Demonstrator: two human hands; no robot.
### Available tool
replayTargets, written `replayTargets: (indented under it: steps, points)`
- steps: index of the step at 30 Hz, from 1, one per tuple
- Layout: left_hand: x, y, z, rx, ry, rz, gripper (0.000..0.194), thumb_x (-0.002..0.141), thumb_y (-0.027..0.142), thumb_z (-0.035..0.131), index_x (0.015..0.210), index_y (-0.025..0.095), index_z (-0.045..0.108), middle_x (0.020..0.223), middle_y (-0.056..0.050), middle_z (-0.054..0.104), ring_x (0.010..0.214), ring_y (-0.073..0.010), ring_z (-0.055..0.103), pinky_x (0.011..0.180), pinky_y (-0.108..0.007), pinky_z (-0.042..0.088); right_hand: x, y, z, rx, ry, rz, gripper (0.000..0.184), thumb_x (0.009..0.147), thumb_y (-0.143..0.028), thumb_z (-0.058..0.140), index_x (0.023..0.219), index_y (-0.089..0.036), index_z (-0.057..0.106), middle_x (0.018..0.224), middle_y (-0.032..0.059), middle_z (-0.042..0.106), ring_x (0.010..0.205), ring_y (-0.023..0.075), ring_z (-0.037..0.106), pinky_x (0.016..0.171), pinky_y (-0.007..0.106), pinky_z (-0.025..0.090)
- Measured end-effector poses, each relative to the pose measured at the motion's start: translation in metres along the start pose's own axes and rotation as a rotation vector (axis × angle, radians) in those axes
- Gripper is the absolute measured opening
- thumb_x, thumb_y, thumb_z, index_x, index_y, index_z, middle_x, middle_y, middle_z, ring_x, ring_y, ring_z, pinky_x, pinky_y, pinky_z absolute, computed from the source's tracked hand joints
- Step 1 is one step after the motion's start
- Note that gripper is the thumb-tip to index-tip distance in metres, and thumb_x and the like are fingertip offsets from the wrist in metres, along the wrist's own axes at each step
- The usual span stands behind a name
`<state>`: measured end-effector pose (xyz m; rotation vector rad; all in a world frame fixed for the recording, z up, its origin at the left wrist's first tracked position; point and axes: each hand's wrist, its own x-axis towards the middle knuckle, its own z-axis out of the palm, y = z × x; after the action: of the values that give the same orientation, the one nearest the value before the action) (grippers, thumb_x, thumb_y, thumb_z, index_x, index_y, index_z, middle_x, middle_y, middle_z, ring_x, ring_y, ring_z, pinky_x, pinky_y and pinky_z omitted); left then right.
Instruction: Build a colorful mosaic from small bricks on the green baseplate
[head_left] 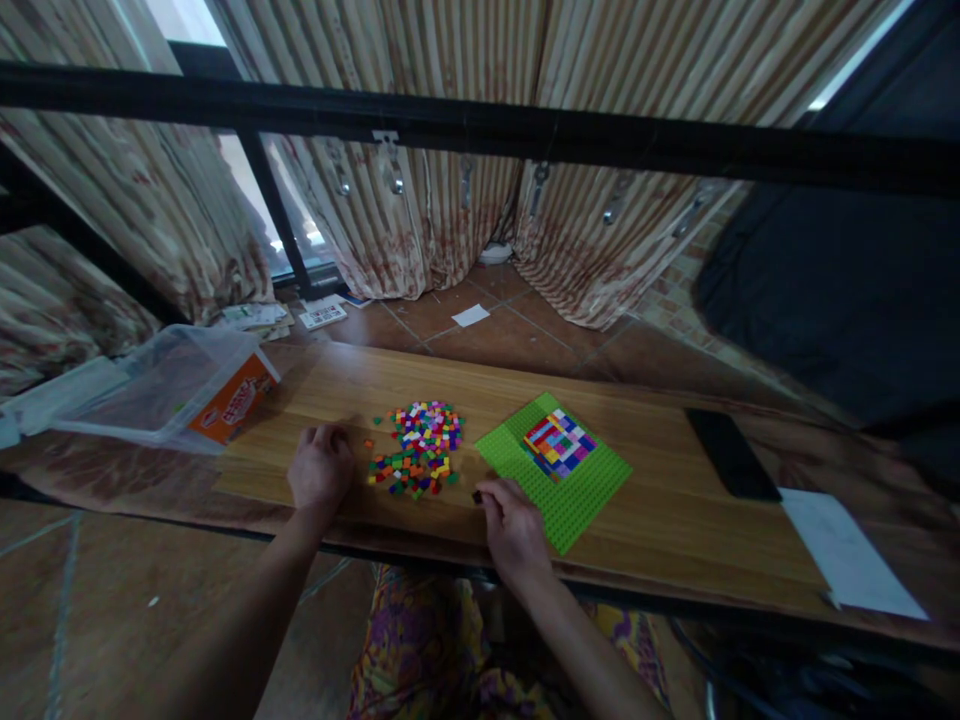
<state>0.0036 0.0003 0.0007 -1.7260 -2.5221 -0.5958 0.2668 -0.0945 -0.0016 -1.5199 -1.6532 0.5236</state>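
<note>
My right hand (516, 528) is closed in a pinch on a small dark toy brick (477, 496), just left of a green baseplate (566, 520). On that baseplate sits a block of multicoloured toy bricks (561, 443), packed side by side in a rough square. My left hand (321, 466) rests on the wooden board with its fingers curled in; whatever they may hold is hidden. Between both hands lies a loose pile of small colourful toy bricks (426, 428), with more of them spread toward the front edge.
A clear plastic box (161, 400) with an orange label stands at the left end of the wooden board (360, 365). To the right lie a black phone (731, 455) and a white sheet of paper (851, 550). A black rail (480, 128) crosses before the curtains.
</note>
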Motion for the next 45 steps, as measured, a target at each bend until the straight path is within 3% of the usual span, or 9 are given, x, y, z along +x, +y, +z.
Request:
replayTargets:
  steps: [4, 12, 16, 21, 27, 32, 39, 45]
  points:
    - [0.0, 0.0, 0.0, 0.004, 0.003, -0.002, 0.03, 0.089, 0.03, 0.04, 0.098, 0.021, 0.066, 0.103, -0.009, 0.063, 0.08, -0.0212, 0.058, 0.06, -0.03, 0.036, -0.004, 0.002, -0.007, 0.014, -0.007, -0.011, 0.027, 0.091, -0.014, 0.042, 0.092, -0.022, 0.068, 0.087, 0.0043, 0.064, 0.081, 0.0164, 0.062, 0.074, 0.027, 0.048]
    - [0.001, -0.001, 0.002, -0.002, -0.012, -0.002, 0.028, 0.088, 0.028, 0.041, 0.1, 0.021, 0.066, 0.104, -0.009, 0.062, 0.083, -0.0204, 0.058, 0.061, -0.029, 0.037, -0.004, -0.006, 0.002, -0.072, -0.036, -0.074, 0.023, 0.09, -0.016, 0.045, 0.094, -0.022, 0.067, 0.091, 0.0056, 0.064, 0.087, 0.0187, 0.06, 0.08, 0.03, 0.047]
    - [0.001, -0.002, 0.003, -0.019, 0.0, 0.0, 0.027, 0.088, 0.028, 0.042, 0.098, 0.022, 0.066, 0.104, -0.009, 0.062, 0.085, -0.0207, 0.058, 0.062, -0.029, 0.037, -0.005, -0.021, 0.013, -0.084, -0.122, -0.125, 0.016, 0.09, -0.021, 0.051, 0.095, -0.023, 0.066, 0.09, 0.0043, 0.063, 0.089, 0.0189, 0.058, 0.082, 0.03, 0.045]
    - [0.001, -0.001, 0.002, -0.044, -0.005, -0.006, 0.027, 0.088, 0.028, 0.041, 0.097, 0.021, 0.066, 0.104, -0.009, 0.062, 0.085, -0.0203, 0.058, 0.064, -0.029, 0.038, -0.004, -0.033, 0.034, -0.24, -0.122, -0.094, 0.014, 0.083, -0.034, 0.064, 0.09, -0.022, 0.064, 0.087, 0.0044, 0.061, 0.09, 0.0225, 0.054, 0.082, 0.034, 0.042]
    - [0.0, 0.0, 0.001, -0.049, -0.006, -0.001, 0.028, 0.088, 0.028, 0.04, 0.096, 0.021, 0.066, 0.104, -0.008, 0.062, 0.086, -0.0202, 0.058, 0.065, -0.029, 0.038, -0.004, -0.031, 0.045, -0.301, -0.132, -0.106, 0.008, 0.086, -0.027, 0.06, 0.081, -0.022, 0.06, 0.083, 0.0041, 0.059, 0.086, 0.0219, 0.052, 0.079, 0.034, 0.039]
    - [0.0, 0.001, -0.001, -0.033, -0.031, -0.013, 0.029, 0.088, 0.029, 0.04, 0.097, 0.02, 0.066, 0.104, -0.009, 0.062, 0.087, -0.0206, 0.058, 0.067, -0.029, 0.039, -0.004, -0.028, 0.035, -0.223, -0.149, -0.134, 0.011, 0.089, -0.023, 0.052, 0.08, -0.022, 0.058, 0.08, 0.0041, 0.061, 0.083, 0.0206, 0.055, 0.076, 0.032, 0.041]
    - [-0.001, 0.002, -0.003, -0.032, -0.03, -0.01, 0.028, 0.089, 0.029, 0.04, 0.096, 0.021, 0.066, 0.104, -0.009, 0.062, 0.086, -0.0201, 0.058, 0.065, -0.029, 0.038, -0.002, -0.021, 0.008, 0.07, -0.11, 0.083, 0.011, 0.084, -0.023, 0.054, 0.081, -0.023, 0.064, 0.076, 0.0002, 0.067, 0.07, 0.0159, 0.062, 0.067, 0.027, 0.046]
    - [-0.001, 0.0, -0.002, -0.015, -0.019, -0.005, 0.03, 0.089, 0.03, 0.038, 0.099, 0.022, 0.066, 0.105, -0.009, 0.062, 0.082, -0.0206, 0.058, 0.061, -0.03, 0.036, -0.005, -0.002, -0.033, 0.218, 0.02, 0.199, 0.017, 0.084, -0.03, 0.055, 0.09, -0.022, 0.07, 0.089, 0.0036, 0.07, 0.083, 0.0183, 0.065, 0.075, 0.03, 0.05]
